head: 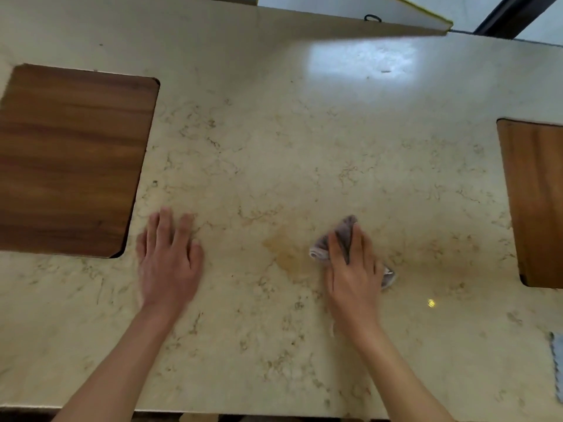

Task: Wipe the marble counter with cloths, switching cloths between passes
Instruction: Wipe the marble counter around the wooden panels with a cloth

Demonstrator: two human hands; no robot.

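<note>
The beige veined marble counter [289, 147] fills the view. My right hand [353, 269] presses flat on a crumpled grey-purple cloth [345, 231], whose edges stick out above the fingers and to the right of the palm. Just left of the cloth lies a yellowish stain [286, 254] on the marble. My left hand [169, 260] rests flat on the bare counter with fingers spread, holding nothing. A second, light blue cloth [557, 363] peeks in at the right edge, cut off by the frame.
A dark wooden board [70, 159] lies on the counter at the left, and another wooden board [536, 202] at the right edge. The counter's near edge [274, 414] runs along the bottom. A white panel with yellow trim [350, 10] stands at the back.
</note>
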